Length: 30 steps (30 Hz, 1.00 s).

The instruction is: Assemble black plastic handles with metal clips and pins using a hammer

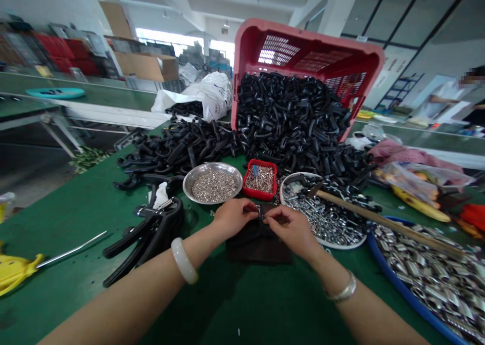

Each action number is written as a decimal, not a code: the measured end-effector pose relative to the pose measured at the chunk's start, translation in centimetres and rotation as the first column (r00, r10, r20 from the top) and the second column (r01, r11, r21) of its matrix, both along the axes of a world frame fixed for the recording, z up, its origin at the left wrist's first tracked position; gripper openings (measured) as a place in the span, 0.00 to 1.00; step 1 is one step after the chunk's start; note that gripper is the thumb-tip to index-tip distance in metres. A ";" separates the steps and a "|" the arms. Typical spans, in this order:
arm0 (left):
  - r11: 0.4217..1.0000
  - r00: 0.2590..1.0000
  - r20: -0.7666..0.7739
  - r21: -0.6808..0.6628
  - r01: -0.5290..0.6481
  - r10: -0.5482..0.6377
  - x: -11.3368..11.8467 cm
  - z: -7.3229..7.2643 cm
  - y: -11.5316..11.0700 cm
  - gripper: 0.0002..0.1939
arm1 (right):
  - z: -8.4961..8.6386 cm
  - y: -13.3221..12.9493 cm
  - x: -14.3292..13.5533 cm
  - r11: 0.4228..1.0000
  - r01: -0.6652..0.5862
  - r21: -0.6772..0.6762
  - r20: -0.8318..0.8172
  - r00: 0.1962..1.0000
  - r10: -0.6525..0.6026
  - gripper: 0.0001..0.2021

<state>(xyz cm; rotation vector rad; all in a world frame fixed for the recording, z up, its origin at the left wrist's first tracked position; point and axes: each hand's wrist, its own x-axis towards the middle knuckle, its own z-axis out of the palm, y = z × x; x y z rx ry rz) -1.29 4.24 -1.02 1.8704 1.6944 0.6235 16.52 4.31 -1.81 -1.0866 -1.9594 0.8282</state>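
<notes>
My left hand [235, 217] and my right hand [291, 229] meet at the middle of the bench, fingertips pinched together. Between them is a small shiny metal piece [260, 212], its exact kind too small to make out. Directly below lies a dark block [257, 251], with a black plastic part partly hidden at its upper side. Just beyond my hands stand a metal bowl of small rings or nuts [212, 184], a red tray [273, 189] of small pins, and a white basin [343, 245] of metal hardware. Black hand grips with a spring [151, 234] lie to the left.
A red crate [303, 32], tipped toward me, spills black plastic handles [291, 117] over the back. A wooden-handled hammer [379, 216] rests across the white basin and blue basin [394, 272] of springs. A metal rod with yellow handle [71, 249] lies left. Another person stands far right.
</notes>
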 end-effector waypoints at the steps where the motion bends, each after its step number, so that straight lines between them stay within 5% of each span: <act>1: 1.000 0.999 -0.049 0.013 -0.012 0.012 0.1 0.1 -0.1 0.10 | 0.0 0.1 0.0 0.997 0.005 -0.078 -0.035 0.999 -0.008 0.04; 4: 0.996 0.977 -0.212 0.084 -0.007 0.025 0.4 0.4 -0.3 0.11 | 0.1 0.3 0.3 0.993 0.018 -0.113 -0.026 0.999 -0.021 0.04; 11: 0.978 0.890 -0.457 0.188 0.086 0.010 0.7 0.0 -0.5 0.10 | -0.3 0.2 0.3 0.986 -0.041 0.159 0.260 0.966 -0.001 0.05; 17: 0.986 0.916 -0.401 0.150 0.076 -0.010 0.3 -0.3 -0.6 0.09 | -0.3 0.3 0.0 0.985 -0.066 0.156 0.276 0.961 0.021 0.05; 25: 0.996 0.949 -0.314 0.090 0.024 0.005 0.2 -0.3 -0.4 0.08 | 0.0 0.6 0.3 1.000 -0.007 -0.028 0.111 0.994 0.010 0.05; 30: 0.994 0.957 -0.289 0.109 -0.006 0.038 0.2 -0.8 -0.5 0.07 | -0.2 0.5 -0.1 0.999 0.012 0.048 0.141 0.990 -0.019 0.07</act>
